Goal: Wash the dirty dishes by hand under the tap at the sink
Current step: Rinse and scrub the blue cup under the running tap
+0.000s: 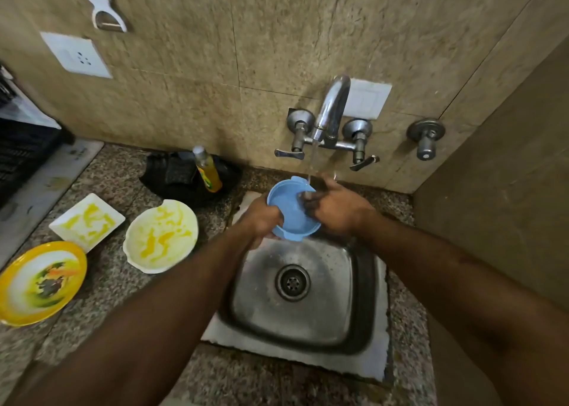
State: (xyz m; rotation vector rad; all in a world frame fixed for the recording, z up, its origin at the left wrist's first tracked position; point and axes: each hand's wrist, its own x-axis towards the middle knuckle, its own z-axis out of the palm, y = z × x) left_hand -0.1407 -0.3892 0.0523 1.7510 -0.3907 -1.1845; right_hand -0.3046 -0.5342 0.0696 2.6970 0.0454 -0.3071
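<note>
Blue bowl (pixel 289 218), gripped by left hand (pixel 264 221), under running tap (pixel 331 110).

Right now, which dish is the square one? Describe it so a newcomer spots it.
Start at the steel sink and look left along the speckled counter. Past the round white bowl lies the square white plate, smeared yellow. It is the only dish with corners; the yellow-rimmed plate nearer the camera is round.

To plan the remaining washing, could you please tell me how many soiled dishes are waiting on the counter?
3, all left of the sink: a square white dish farthest back, a round white bowl nearest the sink, and a yellow-rimmed plate at the front left. None seems hidden.
</note>
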